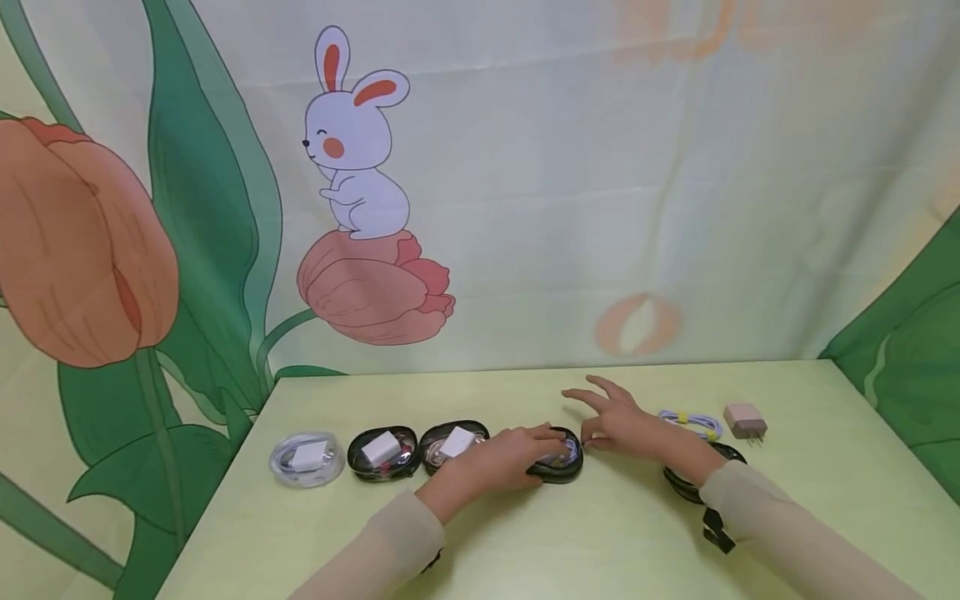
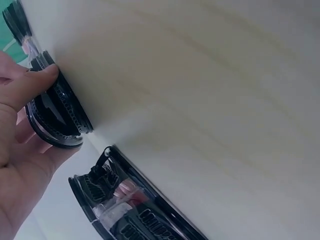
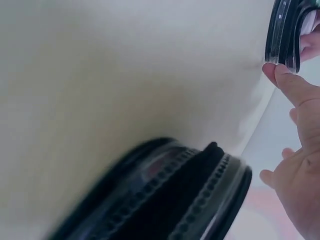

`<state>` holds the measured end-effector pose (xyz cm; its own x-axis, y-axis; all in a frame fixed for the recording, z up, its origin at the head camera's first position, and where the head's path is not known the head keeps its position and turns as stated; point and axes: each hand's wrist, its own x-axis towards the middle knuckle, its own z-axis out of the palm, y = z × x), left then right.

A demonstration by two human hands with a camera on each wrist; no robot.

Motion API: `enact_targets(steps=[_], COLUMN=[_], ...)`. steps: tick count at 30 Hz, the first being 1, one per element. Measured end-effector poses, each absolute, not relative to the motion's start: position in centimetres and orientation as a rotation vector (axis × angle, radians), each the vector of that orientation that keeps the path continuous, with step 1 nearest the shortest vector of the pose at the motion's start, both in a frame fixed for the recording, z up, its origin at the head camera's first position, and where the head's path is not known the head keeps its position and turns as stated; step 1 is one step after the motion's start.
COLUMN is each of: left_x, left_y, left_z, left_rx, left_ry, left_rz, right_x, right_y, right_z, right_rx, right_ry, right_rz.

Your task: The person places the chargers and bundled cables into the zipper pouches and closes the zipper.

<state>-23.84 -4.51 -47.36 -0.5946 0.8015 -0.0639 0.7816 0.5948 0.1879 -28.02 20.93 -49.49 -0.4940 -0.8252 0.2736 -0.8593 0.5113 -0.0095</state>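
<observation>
My left hand [image 1: 510, 458] grips a small clear zip pouch [image 1: 564, 467] with black edging, a bluish coiled cable inside it. In the left wrist view the thumb of that hand [image 2: 22, 150] lies over the top of the pouch [image 2: 62, 107], other fingers round its far side. My right hand [image 1: 626, 425] has thumb and index finger pinched together at the pouch's right end, its other fingers spread. From the right wrist view, these fingertips [image 3: 282, 70] meet right at the pouch's lower corner [image 3: 280, 40].
Left of my hands stand two black-edged pouches [image 1: 360, 467] [image 1: 431, 462] and a clear one [image 1: 281, 467], each with a white charger. Beyond my right forearm lie a coiled cable [image 1: 708, 427] with yellow ties and a pink plug [image 1: 745, 417]. A black pouch [image 1: 678, 487] sits partly beneath that forearm.
</observation>
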Motion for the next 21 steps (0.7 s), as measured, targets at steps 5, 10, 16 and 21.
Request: enact_targets(steps=[5, 10, 16, 21], left_x=[-23.4, -23.3, -23.0, -22.7], left_y=[-4.5, -4.3, -4.0, -3.7], left_z=[-47.2, -47.2, -47.5, -48.0], left_rx=[1.293, 1.285, 1.354, 1.422], left_ry=[2.682, 2.683, 2.721, 2.751], left_rz=[0.235, 0.225, 0.027, -0.096], right_x=[-27.0, -26.5, -24.8, -23.4], right_y=[21.0, 21.0, 21.2, 20.5], right_z=[-49.6, -49.7, -49.1, -49.0], right_rx=[1.395, 1.370, 1.389, 1.371], right_ry=[-2.582, -2.611, -2.615, -2.640], right_rz=[0.293, 0.279, 0.334, 0.408])
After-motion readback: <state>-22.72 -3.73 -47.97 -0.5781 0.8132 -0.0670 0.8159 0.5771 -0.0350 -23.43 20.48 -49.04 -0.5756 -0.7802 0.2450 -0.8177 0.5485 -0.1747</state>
